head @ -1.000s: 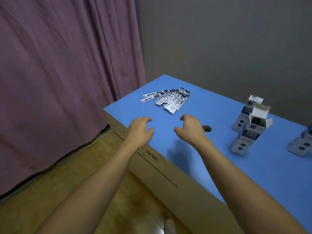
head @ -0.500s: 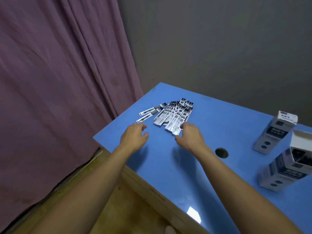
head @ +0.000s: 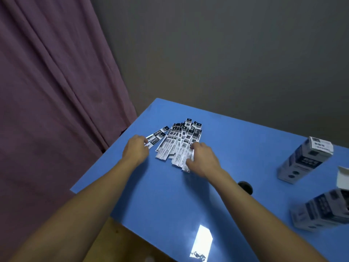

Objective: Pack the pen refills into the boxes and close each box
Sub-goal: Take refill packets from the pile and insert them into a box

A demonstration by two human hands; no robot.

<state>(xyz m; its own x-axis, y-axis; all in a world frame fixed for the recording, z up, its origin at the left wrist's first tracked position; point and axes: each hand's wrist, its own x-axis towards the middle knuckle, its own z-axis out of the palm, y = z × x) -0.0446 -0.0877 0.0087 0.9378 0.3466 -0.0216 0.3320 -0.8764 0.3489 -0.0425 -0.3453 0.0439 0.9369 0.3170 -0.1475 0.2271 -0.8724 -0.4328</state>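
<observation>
Where blue table (head: 170, 195) lies bare — hands (head: 202, 159) on refills (head: 179, 142).

This is looking like a plain room in a home, set up for small packing work: a purple curtain (head: 56, 91) is hanging along the left, a bare grey wall (head: 226, 53) is standing behind the far edge of a blue table (head: 170, 195), and wooden flooring (head: 117, 241) is showing below its near edge.

Blue table (head: 160, 195): fanned refill packets (head: 179, 144) far-left; two boxes (head: 304, 159) right.
</observation>
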